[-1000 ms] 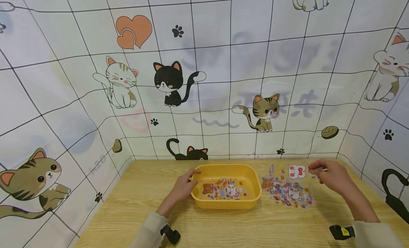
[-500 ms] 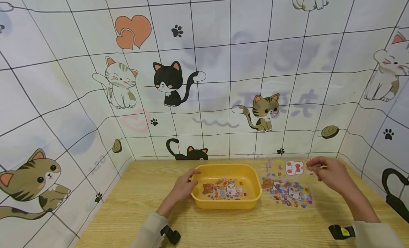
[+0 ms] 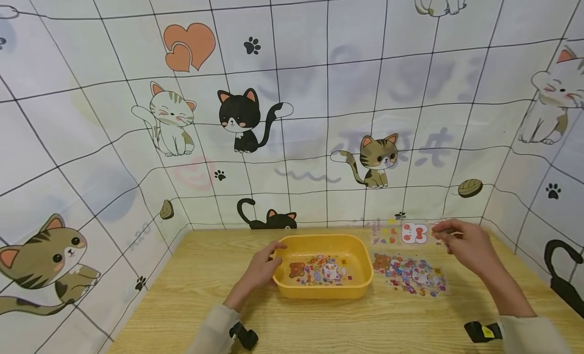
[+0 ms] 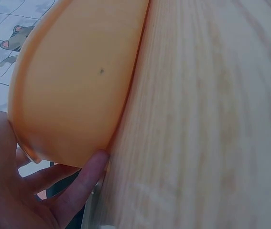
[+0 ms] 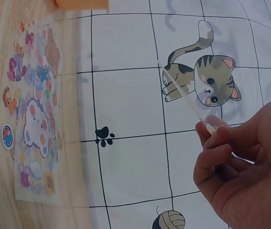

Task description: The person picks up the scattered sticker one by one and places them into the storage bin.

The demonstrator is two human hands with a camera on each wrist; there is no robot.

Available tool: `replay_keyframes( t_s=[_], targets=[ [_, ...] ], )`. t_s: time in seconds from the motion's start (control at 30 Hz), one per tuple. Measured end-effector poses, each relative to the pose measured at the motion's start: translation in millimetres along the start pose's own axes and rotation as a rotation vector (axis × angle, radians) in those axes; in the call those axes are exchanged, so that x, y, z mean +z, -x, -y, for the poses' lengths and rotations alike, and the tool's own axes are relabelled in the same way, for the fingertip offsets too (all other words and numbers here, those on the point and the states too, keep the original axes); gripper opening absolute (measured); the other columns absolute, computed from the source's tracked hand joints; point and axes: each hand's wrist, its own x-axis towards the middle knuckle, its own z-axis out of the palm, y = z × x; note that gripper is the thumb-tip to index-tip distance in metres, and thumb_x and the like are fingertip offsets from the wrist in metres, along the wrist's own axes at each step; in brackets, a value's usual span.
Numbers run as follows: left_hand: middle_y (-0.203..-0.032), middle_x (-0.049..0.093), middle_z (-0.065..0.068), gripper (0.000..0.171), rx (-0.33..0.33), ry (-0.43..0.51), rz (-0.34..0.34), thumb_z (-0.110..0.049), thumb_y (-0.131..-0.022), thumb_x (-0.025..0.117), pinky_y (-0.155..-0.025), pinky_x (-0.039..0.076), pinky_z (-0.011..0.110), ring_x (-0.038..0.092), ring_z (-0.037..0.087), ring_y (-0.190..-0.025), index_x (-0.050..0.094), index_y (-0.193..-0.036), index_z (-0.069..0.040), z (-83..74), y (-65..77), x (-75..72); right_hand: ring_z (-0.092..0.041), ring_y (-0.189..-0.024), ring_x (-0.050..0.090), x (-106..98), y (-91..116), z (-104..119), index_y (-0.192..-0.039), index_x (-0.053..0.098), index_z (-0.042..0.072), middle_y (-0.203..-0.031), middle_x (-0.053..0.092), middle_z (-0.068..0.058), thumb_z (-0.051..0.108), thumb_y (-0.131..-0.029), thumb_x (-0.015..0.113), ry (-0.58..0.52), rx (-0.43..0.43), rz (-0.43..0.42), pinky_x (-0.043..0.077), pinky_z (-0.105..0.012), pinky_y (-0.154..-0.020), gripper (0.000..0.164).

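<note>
A yellow plastic tub (image 3: 325, 292) stands on the table, with a clear sticker sheet (image 3: 330, 271) of bears and flowers inside it. My left hand (image 3: 259, 267) grips the tub's left end, fingers at the rim. In the left wrist view my thumb lies low against the tub's outer wall (image 4: 73, 95). Between thumb and fingertips, my right hand (image 3: 467, 247) pinches the right end of a clear bunny sticker sheet (image 3: 414, 233). That sheet appears almost edge-on in the right wrist view. Below it, another colourful sticker sheet (image 3: 412, 274) lies flat on the table, right of the tub.
The wood-grain table (image 3: 205, 265) meets cat-patterned cloth walls (image 3: 310, 191) at the back and sides. A black strap-like object (image 3: 563, 268) shows at the far right edge. Each wrist carries a small black camera mount.
My right hand has moved slightly left, and the pinched bunny sheet has shifted left and upward, tilting up. The left hand and tub have stayed in place.
</note>
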Motion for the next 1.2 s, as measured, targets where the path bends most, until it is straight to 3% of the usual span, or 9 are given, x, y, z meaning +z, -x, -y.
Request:
replay_keyframes(
  t_s=[0.37, 0.77, 1.2],
  targets=[
    [-0.147, 0.057, 0.021, 0.035, -0.001, 0.001, 0.005, -0.012, -0.099, 0.053, -0.056, 0.058, 0.029, 0.068, 0.029, -0.098, 0.063, -0.133, -0.013, 1.9, -0.4, 0.3, -0.011, -0.062, 0.054, 1.5, 1.2, 8.2, -0.112, 0.069, -0.003, -0.106, 0.072, -0.025, 0.007, -0.106, 0.051, 0.011, -0.032, -0.019, 0.045, -0.026, -0.051, 0.021],
    [-0.150, 0.054, 0.021, 0.036, -0.027, 0.031, 0.011, -0.013, -0.099, 0.053, -0.049, 0.057, 0.033, 0.066, 0.027, -0.094, 0.063, -0.133, -0.015, 1.9, 0.2, -0.3, -0.009, -0.060, 0.053, 2.0, 0.0, 18.7, -0.112, 0.070, 0.000, -0.107, 0.072, -0.024, 0.008, -0.106, 0.052, -0.020, -0.068, -0.030, 0.041, -0.027, -0.048, 0.020],
    [-0.148, 0.057, 0.018, 0.035, -0.037, -0.001, 0.008, -0.014, -0.100, 0.052, -0.059, 0.059, 0.030, 0.065, 0.029, -0.102, 0.063, -0.134, -0.016, 1.2, -1.3, 0.3, -0.009, -0.059, 0.053, 16.3, -5.7, 31.1, -0.110, 0.070, -0.002, -0.105, 0.072, -0.025, 0.001, -0.104, 0.053, -0.071, -0.099, 0.027, 0.047, -0.026, -0.052, 0.019]
  ],
)
